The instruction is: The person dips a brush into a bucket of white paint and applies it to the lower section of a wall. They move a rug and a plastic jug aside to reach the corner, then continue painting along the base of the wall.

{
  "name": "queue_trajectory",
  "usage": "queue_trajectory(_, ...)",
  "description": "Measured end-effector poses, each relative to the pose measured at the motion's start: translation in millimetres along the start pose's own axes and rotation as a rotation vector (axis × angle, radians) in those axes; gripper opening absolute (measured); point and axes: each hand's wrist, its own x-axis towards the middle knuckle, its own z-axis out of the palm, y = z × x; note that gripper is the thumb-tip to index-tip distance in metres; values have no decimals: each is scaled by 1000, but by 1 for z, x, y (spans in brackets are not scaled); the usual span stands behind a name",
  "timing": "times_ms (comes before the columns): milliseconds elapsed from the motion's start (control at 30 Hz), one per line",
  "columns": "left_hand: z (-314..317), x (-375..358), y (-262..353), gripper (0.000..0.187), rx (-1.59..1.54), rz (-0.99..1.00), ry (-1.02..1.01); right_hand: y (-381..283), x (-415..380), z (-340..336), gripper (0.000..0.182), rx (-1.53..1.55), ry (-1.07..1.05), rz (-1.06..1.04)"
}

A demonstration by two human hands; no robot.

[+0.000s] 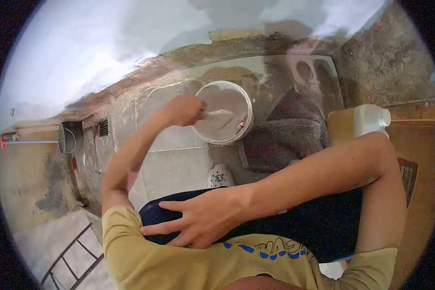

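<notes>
My left hand (186,110) is closed at the near-left rim of a white bucket (249,126). A pale, blurred shape (220,116) lies inside the bucket just beyond my fingers; whether my hand grips it I cannot make out. A small red and white spot (242,124) shows at the bucket's inner right side. My right hand (205,217) lies with spread fingers across my dark-clothed leg (164,205), holding nothing.
Right of the bucket a dark mat or cloth (290,140) lies crumpled on the floor. A translucent jug (367,122) of yellowish liquid stands further right. My white clog (220,175) is below the bucket. A grey bucket (70,137) and a metal frame (72,261) are at the left.
</notes>
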Motion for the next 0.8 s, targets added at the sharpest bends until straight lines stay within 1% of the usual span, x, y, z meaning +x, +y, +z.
queue_trajectory(67,9,14,8,20,137,58,72,3,-1,-4,27,-136,27,-90)
queue_trajectory(100,18,25,11,20,129,57,70,4,-3,-5,27,-128,28,-88)
queue_trajectory(167,30,47,11,15,197,155,160,13,-13,-11,25,-142,244,-230)
queue_trajectory(233,35,53,10,14,203,165,176,37,-49,-33,23,-304,98,-148)
queue_trajectory(267,39,55,11,14,215,175,189,52,-96,-32,25,-465,-166,141)
queue_trajectory(300,42,56,12,15,228,186,201,60,-106,-64,24,-501,126,365)
queue_trajectory(333,46,55,15,16,241,197,211,67,-129,-74,24,-554,197,776)
queue_trajectory(367,48,54,18,17,257,210,222,90,-163,-73,23,-571,320,995)
queue_trajectory(433,49,48,21,18,261,198,195,115,-251,-63,34,-241,63,1398)
queue_trajectory(467,49,43,21,18,269,180,171,116,-284,-50,34,-235,61,1400)
queue_trajectory(500,52,40,18,18,261,178,165,114,-313,-34,43,-154,-32,1268)
queue_trajectory(533,55,38,14,18,255,182,228,109,-319,-26,52,-72,-123,1135)
queue_trajectory(567,59,37,13,19,249,185,293,107,-323,-16,52,-61,-128,1139)
queue_trajectory(600,56,32,16,19,236,185,292,105,-314,-6,59,95,-158,1213)
queue_trajectory(633,47,24,20,18,191,139,268,105,-309,3,67,255,-188,1282)
queue_trajectory(667,36,17,24,17,150,91,247,107,-305,7,67,262,-195,1283)
queue_trajectory(733,29,3,24,17,154,79,270,116,-302,17,69,248,-330,1279)
queue_trajectory(767,29,-4,23,17,164,72,289,120,-301,20,69,257,-338,1271)
queue_trajectory(800,33,-11,19,17,157,63,286,123,-296,21,69,265,-327,1219)
